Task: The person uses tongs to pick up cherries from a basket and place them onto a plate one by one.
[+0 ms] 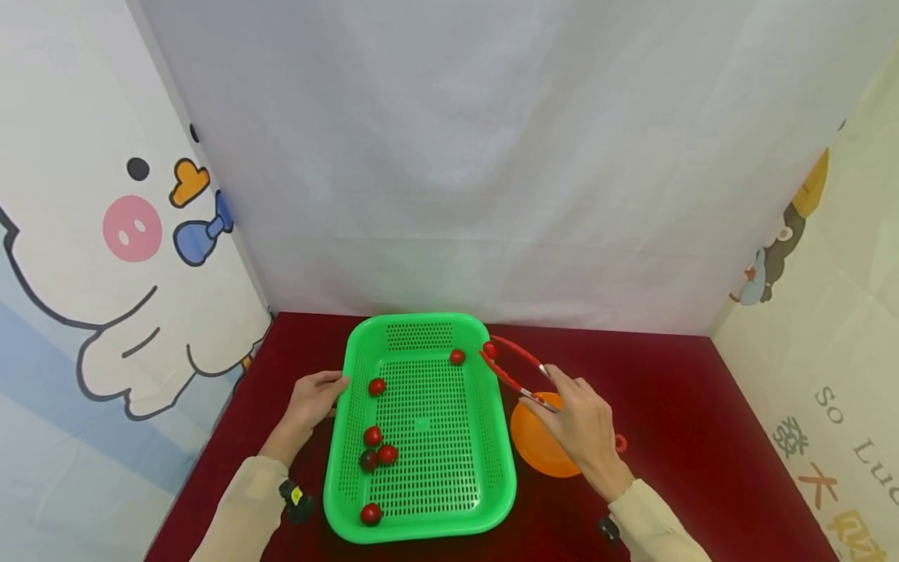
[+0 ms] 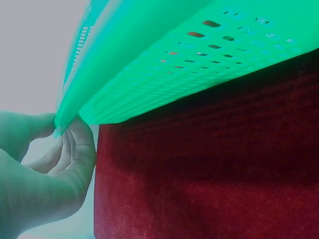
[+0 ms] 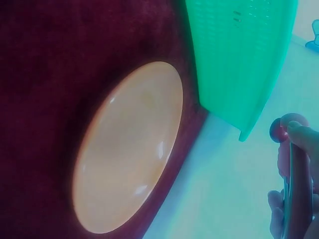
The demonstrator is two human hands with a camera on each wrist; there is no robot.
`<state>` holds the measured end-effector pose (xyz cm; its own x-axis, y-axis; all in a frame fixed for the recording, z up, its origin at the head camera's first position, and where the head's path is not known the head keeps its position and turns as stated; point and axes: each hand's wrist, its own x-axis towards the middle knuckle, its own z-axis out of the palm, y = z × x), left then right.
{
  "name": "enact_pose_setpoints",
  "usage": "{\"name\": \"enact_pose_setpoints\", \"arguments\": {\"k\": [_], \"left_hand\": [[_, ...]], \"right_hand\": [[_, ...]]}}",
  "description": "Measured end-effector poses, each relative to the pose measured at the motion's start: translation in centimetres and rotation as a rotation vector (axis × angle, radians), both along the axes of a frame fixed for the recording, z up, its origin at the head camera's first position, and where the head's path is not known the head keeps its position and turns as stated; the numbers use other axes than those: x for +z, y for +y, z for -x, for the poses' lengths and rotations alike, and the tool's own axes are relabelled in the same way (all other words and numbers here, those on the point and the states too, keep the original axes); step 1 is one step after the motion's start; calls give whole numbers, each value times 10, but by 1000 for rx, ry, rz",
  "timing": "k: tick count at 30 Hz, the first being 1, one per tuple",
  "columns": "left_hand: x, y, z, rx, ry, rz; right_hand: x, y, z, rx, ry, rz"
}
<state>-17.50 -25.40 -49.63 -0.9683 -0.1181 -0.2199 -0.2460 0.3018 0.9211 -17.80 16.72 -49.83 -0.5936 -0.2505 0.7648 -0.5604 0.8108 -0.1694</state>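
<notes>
My left hand [image 1: 312, 400] pinches the left rim of a green perforated plastic basket [image 1: 497, 437], thumb on one side and fingers curled on the other. Small round red fruits lie scattered in the basket, among them one fruit [image 1: 377, 387] at its left and another [image 1: 457, 357] at its far right; a darker fruit [image 1: 368, 460] sits near the front left. In my right hand [image 1: 584, 421] is a pair of red-tipped tongs [image 1: 518, 350]. One red fruit [image 1: 491, 350] is between the tong tips, over the basket's right rim.
An orange plate [image 1: 534, 443] stands on the dark red tabletop [image 1: 702, 437] right of the basket, partly under my right hand. A pale cloth [image 1: 492, 156] hangs behind the table, with printed cloths at both sides.
</notes>
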Motion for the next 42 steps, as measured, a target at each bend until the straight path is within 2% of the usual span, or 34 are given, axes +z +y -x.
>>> {"name": "enact_pose_setpoints", "arguments": {"k": [10, 17, 42], "left_hand": [[0, 0, 0, 0, -9, -4], [0, -2, 1, 4, -6, 4], [-1, -1, 0, 6, -19, -7]], "right_hand": [[-7, 13, -9, -32, 12, 31], [-13, 22, -18, -62, -61, 44], [-41, 56, -48, -178, -141, 61]]}}
